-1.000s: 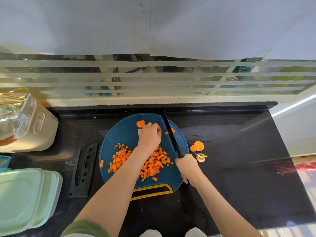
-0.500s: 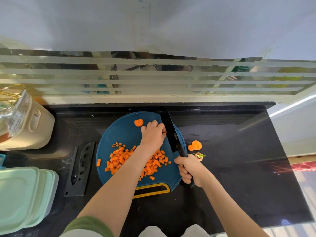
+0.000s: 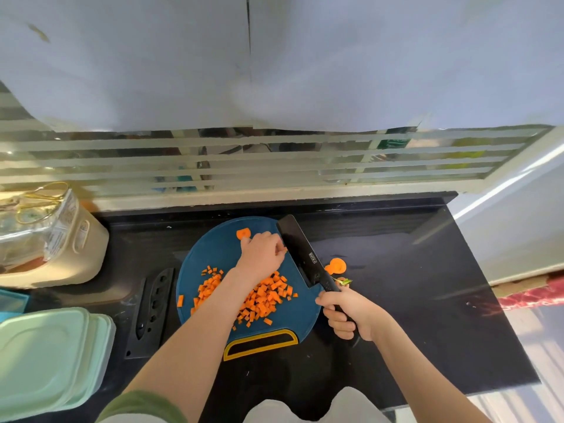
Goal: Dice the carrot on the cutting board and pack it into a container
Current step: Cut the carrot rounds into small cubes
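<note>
A round blue cutting board lies on the black counter. A heap of diced carrot covers its middle, and one carrot slice sits at its far edge. My left hand is curled over small carrot pieces at the board's far right, right beside the blade. My right hand grips the handle of a black cleaver, whose blade tilts with its flat side showing. The carrot under my left fingers is mostly hidden.
Carrot end slices and a green stem scrap lie on the counter right of the board. A black knife sheath lies left of it. Stacked pale green containers stand at the near left, a beige appliance behind them.
The cleaver has tilted from edge-on to flat side showing, and my right hand has drawn back toward me. My left hand has stayed curled over the carrot pieces.
</note>
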`<state>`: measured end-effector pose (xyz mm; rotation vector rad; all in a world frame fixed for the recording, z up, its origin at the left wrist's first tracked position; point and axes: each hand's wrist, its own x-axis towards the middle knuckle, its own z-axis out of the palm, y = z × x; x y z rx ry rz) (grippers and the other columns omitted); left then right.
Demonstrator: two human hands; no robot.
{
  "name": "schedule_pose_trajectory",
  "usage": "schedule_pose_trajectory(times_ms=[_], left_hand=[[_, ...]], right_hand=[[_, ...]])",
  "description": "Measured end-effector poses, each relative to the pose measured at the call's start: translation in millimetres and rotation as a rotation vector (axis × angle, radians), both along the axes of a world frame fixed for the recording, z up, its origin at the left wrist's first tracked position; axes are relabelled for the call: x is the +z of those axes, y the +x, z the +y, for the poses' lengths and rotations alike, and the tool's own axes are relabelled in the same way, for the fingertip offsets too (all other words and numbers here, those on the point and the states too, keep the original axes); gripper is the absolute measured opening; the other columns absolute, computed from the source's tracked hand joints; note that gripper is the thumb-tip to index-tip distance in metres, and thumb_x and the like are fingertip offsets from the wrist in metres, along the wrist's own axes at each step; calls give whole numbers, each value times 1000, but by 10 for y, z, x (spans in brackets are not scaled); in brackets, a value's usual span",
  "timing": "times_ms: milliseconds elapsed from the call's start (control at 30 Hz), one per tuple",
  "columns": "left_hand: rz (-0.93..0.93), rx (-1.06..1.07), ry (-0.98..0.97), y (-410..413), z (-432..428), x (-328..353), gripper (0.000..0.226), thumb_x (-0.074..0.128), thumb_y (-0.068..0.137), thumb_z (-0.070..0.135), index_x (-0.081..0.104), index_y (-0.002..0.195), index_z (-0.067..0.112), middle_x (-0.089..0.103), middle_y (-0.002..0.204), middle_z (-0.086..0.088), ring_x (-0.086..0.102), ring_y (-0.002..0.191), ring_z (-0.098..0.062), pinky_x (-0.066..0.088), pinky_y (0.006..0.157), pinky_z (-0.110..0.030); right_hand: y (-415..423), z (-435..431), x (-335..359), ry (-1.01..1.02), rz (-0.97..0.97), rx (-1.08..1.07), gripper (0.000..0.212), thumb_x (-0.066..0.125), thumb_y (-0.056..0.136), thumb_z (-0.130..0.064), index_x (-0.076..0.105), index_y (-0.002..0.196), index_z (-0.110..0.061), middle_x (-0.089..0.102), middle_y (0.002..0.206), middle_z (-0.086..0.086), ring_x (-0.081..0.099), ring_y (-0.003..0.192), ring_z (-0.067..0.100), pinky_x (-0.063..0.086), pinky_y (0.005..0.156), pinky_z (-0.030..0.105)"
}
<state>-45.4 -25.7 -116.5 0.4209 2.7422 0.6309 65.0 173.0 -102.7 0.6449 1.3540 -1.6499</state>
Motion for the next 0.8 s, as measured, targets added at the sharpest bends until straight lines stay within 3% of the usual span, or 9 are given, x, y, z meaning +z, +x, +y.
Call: schedule_pose_trajectory(times_ms=[100, 200, 267, 333, 433, 500, 567, 667, 800], left_hand=[[9, -74, -173, 102, -86, 46, 18, 46, 91, 19, 64, 92, 19, 58, 105, 1, 50, 102, -21, 29, 83, -38], [10, -96, -236, 200, -244, 70, 25, 44, 93, 23, 68, 98, 20, 56, 103, 0, 49, 103, -22, 29, 86, -38], [95, -14, -183, 254, -320, 59, 28, 41, 97, 29, 66, 101, 18, 58, 99, -1, 53, 100, -22, 30, 89, -40], [252, 146, -20, 309, -369, 75, 25, 42, 98, 29, 62, 103, 16, 63, 92, -1, 58, 92, -23, 34, 86, -40], [476, -3, 10, 380, -391, 112, 30, 38, 96, 34, 63, 103, 18, 64, 89, 3, 61, 82, -21, 38, 77, -38], [415, -270, -102, 403, -380, 154, 38, 28, 97, 39, 63, 100, 23, 59, 93, 6, 57, 87, -18, 32, 79, -37], [270, -370, -221, 400, -376, 231, 39, 26, 101, 38, 63, 106, 26, 55, 101, 5, 50, 97, -17, 26, 86, -37], [111, -293, -290, 399, -433, 310, 36, 30, 103, 37, 63, 115, 30, 51, 109, 2, 43, 108, -18, 24, 94, -39], [61, -160, -300, 430, -471, 345, 41, 29, 101, 44, 65, 114, 29, 47, 113, -3, 38, 114, -22, 25, 98, -42]], right_hand=[[-13, -117, 79, 202, 83, 75, 39, 54, 95, -17, 43, 59, -8, 42, 48, 5, 38, 33, 14, 35, 38, 20], [12, -262, 85, 473, 164, 186, 20, 52, 95, -17, 51, 78, -6, 43, 52, 6, 36, 35, 16, 37, 39, 20], [39, -291, 19, 667, 244, 269, 13, 51, 94, -18, 55, 90, -6, 48, 60, 6, 42, 40, 15, 40, 41, 21], [62, -287, -31, 823, 343, 376, 16, 52, 94, -20, 61, 94, -7, 56, 71, 5, 52, 56, 13, 48, 55, 25], [91, -306, -31, 899, 420, 511, 20, 52, 94, -23, 65, 98, -8, 60, 78, 4, 60, 70, 15, 54, 72, 30], [91, -344, 1, 947, 483, 611, 20, 49, 95, -25, 64, 96, -10, 62, 79, 3, 62, 73, 17, 54, 70, 30], [77, -360, 35, 1021, 551, 709, 18, 49, 95, -29, 61, 97, -16, 63, 82, 1, 62, 73, 16, 52, 66, 29], [81, -345, 67, 1080, 609, 814, 19, 48, 95, -30, 60, 104, -18, 62, 86, -1, 62, 75, 15, 53, 66, 27], [83, -290, 106, 1115, 648, 838, 19, 47, 96, -32, 59, 98, -18, 61, 85, -3, 62, 77, 14, 54, 68, 26]])
